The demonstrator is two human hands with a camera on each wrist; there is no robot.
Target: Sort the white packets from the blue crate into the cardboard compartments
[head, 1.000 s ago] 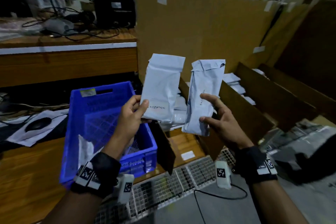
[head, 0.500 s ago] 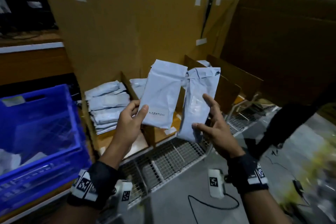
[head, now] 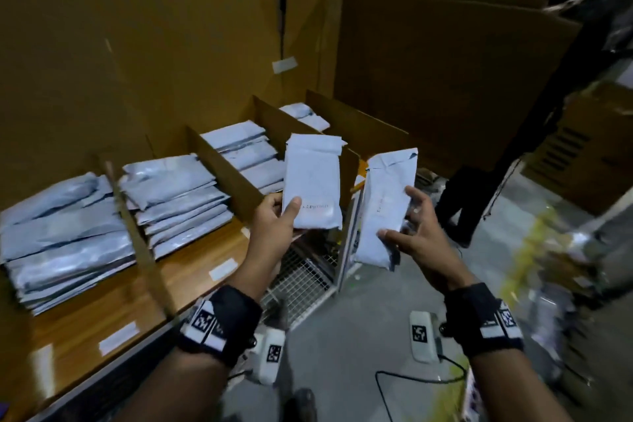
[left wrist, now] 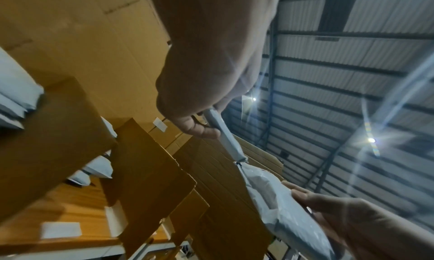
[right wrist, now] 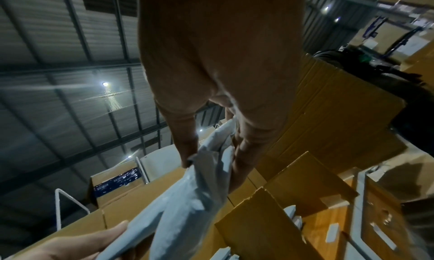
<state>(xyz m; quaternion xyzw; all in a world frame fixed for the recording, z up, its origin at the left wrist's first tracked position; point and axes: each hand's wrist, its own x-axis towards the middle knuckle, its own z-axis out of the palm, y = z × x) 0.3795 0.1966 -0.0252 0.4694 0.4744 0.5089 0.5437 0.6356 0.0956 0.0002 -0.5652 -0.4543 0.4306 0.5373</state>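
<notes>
While both hands hover in front of the cardboard compartments (head: 226, 175), the left hand (head: 274, 226) pinches one upright white packet (head: 313, 181) and the right hand (head: 416, 233), fingers (head: 416, 197) partly spread, grips a second packet (head: 383, 202) beside it.

From the head camera we look down on both hands and the cardboard dividers (head: 226, 175). Our wrist cameras sit close under each palm, tilted up toward the corrugated roof (left wrist: 352, 59); both share those dividers.
</notes>
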